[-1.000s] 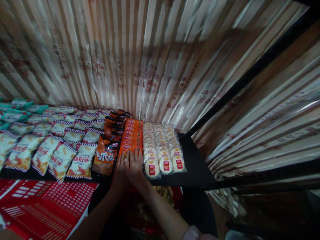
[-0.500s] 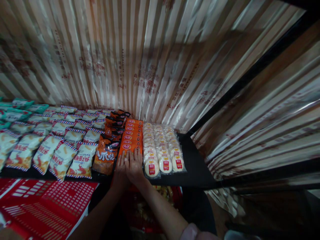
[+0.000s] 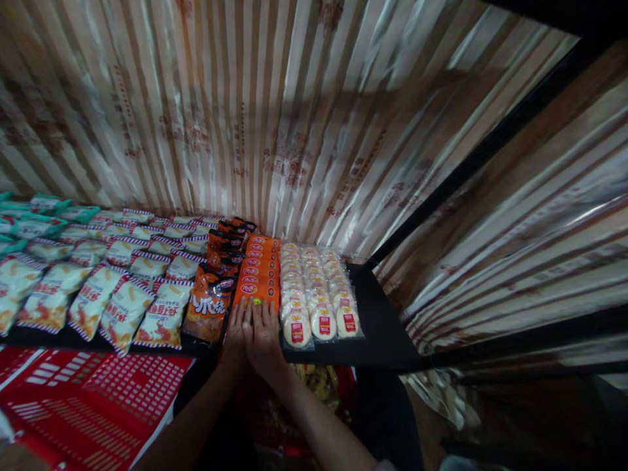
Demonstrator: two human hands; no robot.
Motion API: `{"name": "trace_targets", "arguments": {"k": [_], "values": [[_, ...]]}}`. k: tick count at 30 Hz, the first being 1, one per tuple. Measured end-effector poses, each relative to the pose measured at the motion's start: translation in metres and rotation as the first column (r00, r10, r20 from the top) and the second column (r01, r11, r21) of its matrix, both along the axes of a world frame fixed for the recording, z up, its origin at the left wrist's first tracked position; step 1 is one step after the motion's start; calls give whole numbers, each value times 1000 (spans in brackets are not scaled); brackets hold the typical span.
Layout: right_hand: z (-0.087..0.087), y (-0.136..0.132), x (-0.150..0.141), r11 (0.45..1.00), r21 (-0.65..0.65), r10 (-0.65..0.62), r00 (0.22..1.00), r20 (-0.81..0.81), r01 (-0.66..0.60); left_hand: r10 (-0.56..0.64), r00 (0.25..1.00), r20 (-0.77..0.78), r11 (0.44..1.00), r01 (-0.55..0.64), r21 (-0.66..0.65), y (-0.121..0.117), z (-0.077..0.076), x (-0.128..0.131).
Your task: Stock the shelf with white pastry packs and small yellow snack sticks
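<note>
My left grip (image 3: 234, 337) and right grip (image 3: 263, 337) lie side by side, fingers stretched out flat and closed around nothing that I can see; my thumbs are hard to make out. Under my fingertips is the near end of the orange packets (image 3: 258, 271), which overlap in a straight row running away from me. They look light and flat, with a glossy, probably slippery film that would bend under a hard squeeze. I'd take one by its side edges, or press with flat fingers as now, rather than pinch the middle.

Just left of my left grip stands a brown-and-orange bag (image 3: 210, 307); just right of my right grip are round white cakes (image 3: 321, 314) in clear wrap, likely easier to crush. The black shelf (image 3: 385, 320) carries them all. Below and to the left is a red basket (image 3: 122, 392). Farther left lie white snack bags (image 3: 115, 307), then green bags (image 3: 42, 226). Beyond everything hangs a striped curtain (image 3: 304, 85).
</note>
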State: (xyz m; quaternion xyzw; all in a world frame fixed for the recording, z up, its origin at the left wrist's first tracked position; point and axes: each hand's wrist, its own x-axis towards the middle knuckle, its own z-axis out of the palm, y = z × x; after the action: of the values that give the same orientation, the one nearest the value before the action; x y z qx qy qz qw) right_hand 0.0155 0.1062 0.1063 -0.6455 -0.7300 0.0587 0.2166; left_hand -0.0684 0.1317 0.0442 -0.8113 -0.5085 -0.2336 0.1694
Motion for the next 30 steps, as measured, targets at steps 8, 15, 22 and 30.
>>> {"name": "trace_targets", "arguments": {"k": [8, 15, 22, 30], "values": [[-7, 1, -1, 999, 16, -30, 999, -40, 30, -1, 998, -61, 999, -1, -36, 0, 4, 1], [-1, 1, 3, 999, -45, 2, 1000, 9, -2, -20, 996, -87, 1000, 18, -23, -1, 8, 0], [1, -1, 3, 1000, -21, 7, 1000, -21, -8, -10, 998, -61, 999, 8, -31, 1, 5, 1], [2, -6, 6, 997, -59, 35, 997, -70, -40, -24, 999, -34, 997, 22, -75, 3, -1, -1]]}}
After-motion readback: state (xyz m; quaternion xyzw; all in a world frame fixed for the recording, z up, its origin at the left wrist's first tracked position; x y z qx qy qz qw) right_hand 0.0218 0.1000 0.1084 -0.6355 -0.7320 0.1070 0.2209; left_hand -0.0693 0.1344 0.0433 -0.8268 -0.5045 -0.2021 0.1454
